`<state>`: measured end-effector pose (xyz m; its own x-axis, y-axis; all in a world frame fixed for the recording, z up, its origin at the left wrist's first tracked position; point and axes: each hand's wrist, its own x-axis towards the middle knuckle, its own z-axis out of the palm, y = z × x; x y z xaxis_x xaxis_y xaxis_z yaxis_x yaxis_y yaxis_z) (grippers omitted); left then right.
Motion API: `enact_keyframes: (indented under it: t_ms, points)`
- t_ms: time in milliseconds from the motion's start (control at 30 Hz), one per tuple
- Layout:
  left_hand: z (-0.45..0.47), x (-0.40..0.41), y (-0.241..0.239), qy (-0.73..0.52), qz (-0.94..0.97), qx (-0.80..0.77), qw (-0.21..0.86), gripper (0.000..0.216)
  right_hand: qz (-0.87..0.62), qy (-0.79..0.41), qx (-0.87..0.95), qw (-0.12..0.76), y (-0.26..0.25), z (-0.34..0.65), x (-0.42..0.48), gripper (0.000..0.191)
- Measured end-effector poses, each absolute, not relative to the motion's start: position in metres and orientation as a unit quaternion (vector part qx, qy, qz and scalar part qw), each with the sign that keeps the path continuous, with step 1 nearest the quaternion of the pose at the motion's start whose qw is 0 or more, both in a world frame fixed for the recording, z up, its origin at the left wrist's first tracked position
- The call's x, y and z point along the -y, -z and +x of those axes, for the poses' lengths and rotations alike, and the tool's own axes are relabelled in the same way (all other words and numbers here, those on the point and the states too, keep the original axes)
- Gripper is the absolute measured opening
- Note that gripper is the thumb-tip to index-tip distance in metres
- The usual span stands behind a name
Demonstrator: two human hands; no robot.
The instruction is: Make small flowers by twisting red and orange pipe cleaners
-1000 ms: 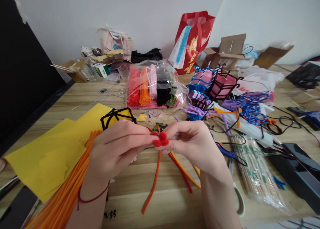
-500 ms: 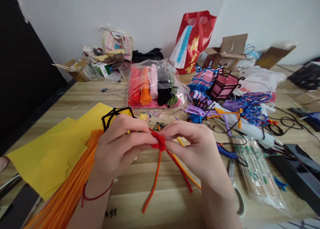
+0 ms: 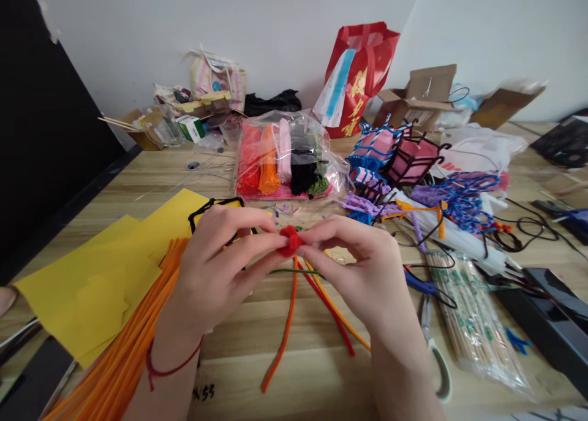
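Observation:
My left hand and my right hand meet over the wooden table, both pinching a small coiled piece of red pipe cleaner between thumb and fingers. Loose orange and red pipe cleaners lie on the table below the hands. A black wire-frame shape over yellow paper sits just behind my left hand. A red string circles my left wrist.
Yellow paper sheets and an orange pipe cleaner bundle lie left. A clear bag of coloured pipe cleaners stands behind. Finished lanterns, bagged skewers, scissors, a red bag and boxes fill the right.
Both hands have risen slightly and drawn together, and the red piece has been rolled from loose loops into a tighter ball.

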<state>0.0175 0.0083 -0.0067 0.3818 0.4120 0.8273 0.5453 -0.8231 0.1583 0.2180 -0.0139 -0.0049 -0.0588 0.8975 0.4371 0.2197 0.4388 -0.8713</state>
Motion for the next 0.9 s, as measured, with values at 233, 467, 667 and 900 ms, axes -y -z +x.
enact_keyframes:
  t_ms: [233,467,667,900]
  points:
    - [0.013,-0.017,0.017,0.481,-0.841,0.245,0.041,0.011,-0.411,-0.221,0.715,0.521,0.002,0.220,0.018,0.017]
    - [0.014,-0.025,0.019,0.512,-0.823,0.247,-0.005,0.009,-0.438,-0.260,0.683,0.524,0.008,0.215,0.012,0.014]
    - [0.016,-0.018,0.014,0.516,-0.808,0.286,-0.013,0.010,-0.441,-0.222,0.696,0.522,0.007,0.211,0.013,0.014]
    - [0.017,-0.027,0.018,0.516,-0.810,0.271,-0.060,0.010,-0.438,-0.208,0.710,0.512,0.008,0.213,0.010,0.016]
